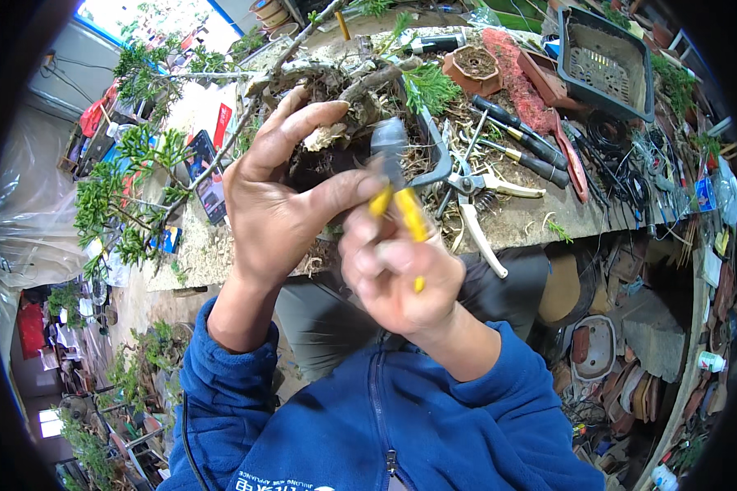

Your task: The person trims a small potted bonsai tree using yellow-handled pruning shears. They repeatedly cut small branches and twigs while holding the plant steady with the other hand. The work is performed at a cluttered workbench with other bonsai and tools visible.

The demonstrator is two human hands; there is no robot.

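A gnarled juniper bonsai lies at the far middle of the bench, its green foliage spreading on the left. My left hand is closed on the juniper's trunk, fingers over the wood and thumb reaching toward my right hand. In my right hand is a yellow-handled tool with a grey metal head, held upright against the near side of the trunk. Motion smears the tool, so its exact kind is unclear. Part of the trunk is hidden behind my left hand.
Branch cutters with pale handles lie open to the right, near black-handled tools. Behind them are a brown pot and a black plastic tray. A boxed item lies left of my hands. Wood shavings litter the bench.
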